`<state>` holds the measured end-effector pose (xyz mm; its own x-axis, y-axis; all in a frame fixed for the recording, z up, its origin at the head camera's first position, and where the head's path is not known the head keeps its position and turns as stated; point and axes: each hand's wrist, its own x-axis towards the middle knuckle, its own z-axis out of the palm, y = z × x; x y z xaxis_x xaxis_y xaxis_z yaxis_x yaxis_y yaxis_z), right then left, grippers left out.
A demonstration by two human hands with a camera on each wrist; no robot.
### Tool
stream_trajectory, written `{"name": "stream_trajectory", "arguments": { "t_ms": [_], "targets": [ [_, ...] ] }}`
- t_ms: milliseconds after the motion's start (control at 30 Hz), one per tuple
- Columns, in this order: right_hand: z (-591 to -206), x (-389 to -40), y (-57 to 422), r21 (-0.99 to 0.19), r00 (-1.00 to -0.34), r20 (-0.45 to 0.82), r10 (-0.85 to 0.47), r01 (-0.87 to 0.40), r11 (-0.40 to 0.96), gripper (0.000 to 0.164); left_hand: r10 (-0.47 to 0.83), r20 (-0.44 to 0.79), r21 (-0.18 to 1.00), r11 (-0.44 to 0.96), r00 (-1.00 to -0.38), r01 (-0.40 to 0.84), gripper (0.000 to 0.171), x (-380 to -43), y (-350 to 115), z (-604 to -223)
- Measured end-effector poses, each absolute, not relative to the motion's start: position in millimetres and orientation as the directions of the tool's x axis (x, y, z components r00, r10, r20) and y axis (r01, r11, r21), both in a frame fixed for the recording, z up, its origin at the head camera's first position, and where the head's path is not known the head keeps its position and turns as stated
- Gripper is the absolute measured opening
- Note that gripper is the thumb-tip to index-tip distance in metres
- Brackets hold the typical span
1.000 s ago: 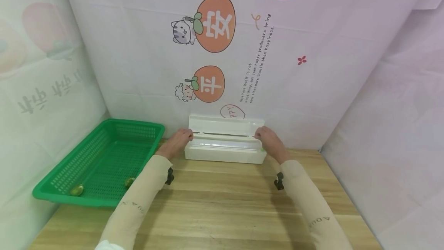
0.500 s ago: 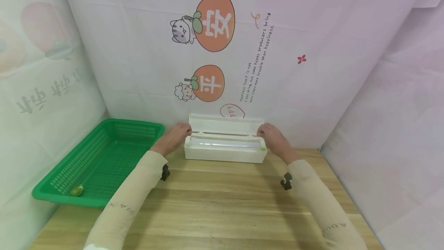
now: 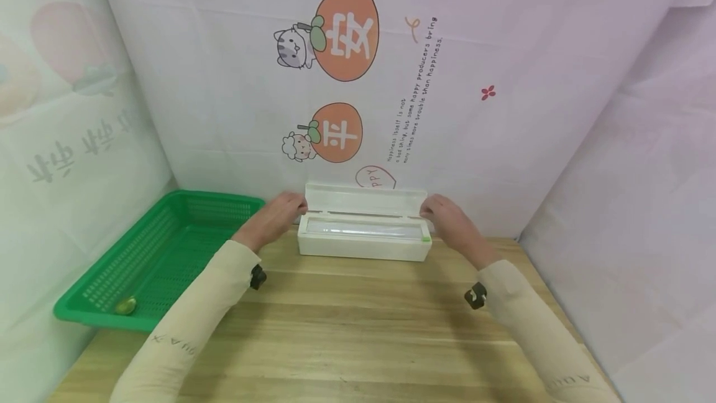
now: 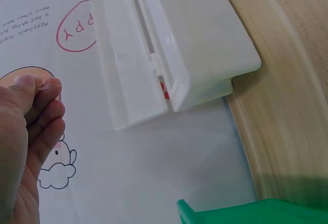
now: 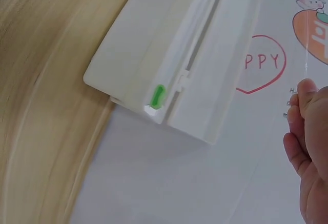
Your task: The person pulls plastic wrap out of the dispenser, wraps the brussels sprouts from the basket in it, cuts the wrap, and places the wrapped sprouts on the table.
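A white cling film dispenser (image 3: 363,249) stands on the table against the back sheet, its lid (image 3: 366,199) raised. A clear roll shows inside the box. Thumb and fingers of my left hand (image 3: 275,216) pinch a bit of clear film at the box's left end. At the right end my right hand (image 3: 454,224) holds the film the same way. From the right fingertips a thin shiny film edge (image 5: 307,49) runs up in the right wrist view. Most of the film is too transparent to follow. A green slider (image 5: 158,96) sits at the dispenser's right end.
A green mesh basket (image 3: 159,204) stands on the left of the wooden table (image 3: 347,328), with a small yellow-green item (image 3: 125,305) in its near corner. My left sleeve covers part of the basket. Printed white sheets (image 3: 503,160) enclose the back and sides.
Both hands have moved slightly up and farther apart, still pinching the film. The dispenser stays in place. A second small item in the basket is now hidden behind the left sleeve.
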<state>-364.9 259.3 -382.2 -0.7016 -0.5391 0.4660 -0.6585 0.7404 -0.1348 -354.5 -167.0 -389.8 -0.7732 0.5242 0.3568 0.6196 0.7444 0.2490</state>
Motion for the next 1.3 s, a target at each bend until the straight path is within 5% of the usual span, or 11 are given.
{"name": "stream_trajectory", "arguments": {
  "t_ms": [200, 667, 967, 1167, 1300],
  "targets": [
    [-371, -355, 257, -0.088, -0.68, 0.48, -0.554, -0.666, 0.741, 0.006, 0.49, 0.345, 0.29, 0.756, -0.801, 0.587, 0.021, -347, -168, -384],
    [-354, -328, 258, -0.063, -0.634, 0.536, -0.558, -0.689, 0.722, 0.005, 0.5, 0.44, 0.23, 0.741, -0.746, 0.631, 0.018, -322, -168, -370],
    [-345, -311, 263, 0.043, -0.51, 0.606, -0.611, -0.745, 0.666, 0.007, 0.538, 0.521, 0.127, 0.72, -0.663, 0.683, 0.013, -300, -169, -359],
    [-345, -290, 264, 0.075, -0.475, 0.612, -0.633, -0.761, 0.644, 0.015, 0.601, 0.616, -0.014, 0.655, -0.51, 0.755, 0.005, -284, -171, -363],
    [-361, -272, 268, 0.113, -0.435, 0.599, -0.672, -0.785, 0.609, 0.019, 0.618, 0.571, 0.015, 0.649, -0.539, 0.76, 0.003, -262, -171, -374]
  ]
}}
